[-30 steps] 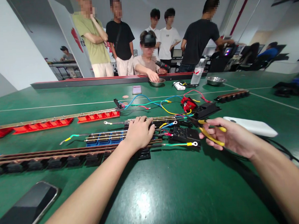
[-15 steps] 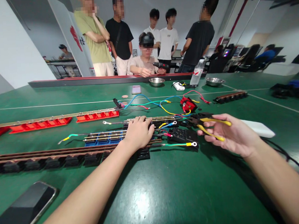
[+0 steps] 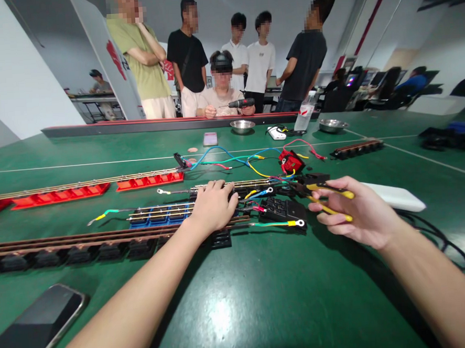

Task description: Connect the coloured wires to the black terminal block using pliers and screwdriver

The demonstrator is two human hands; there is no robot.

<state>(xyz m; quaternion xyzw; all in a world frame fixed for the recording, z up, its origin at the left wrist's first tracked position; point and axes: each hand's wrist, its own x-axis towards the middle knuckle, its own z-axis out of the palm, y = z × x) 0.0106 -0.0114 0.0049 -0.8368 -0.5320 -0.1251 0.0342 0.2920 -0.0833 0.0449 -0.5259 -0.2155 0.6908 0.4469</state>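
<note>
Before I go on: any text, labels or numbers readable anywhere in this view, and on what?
None reads.
Red mark on the slanted white panel: a logo shape, no legible letters.
Red label on the clear bottle: too small and blurred.
Screen of the small phone on the table: too small to read.

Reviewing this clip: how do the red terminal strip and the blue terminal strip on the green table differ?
The red terminal strip lies farther from the person, clear of both hands; the blue terminal strip lies nearer, its right end under the left hand.
The red terminal strip looks longer, with more red pieces in line to its left; the blue terminal strip looks shorter.
A green-yellow wire leads off the blue terminal strip's left end.
Both carry metal rails and lie flat.
</note>
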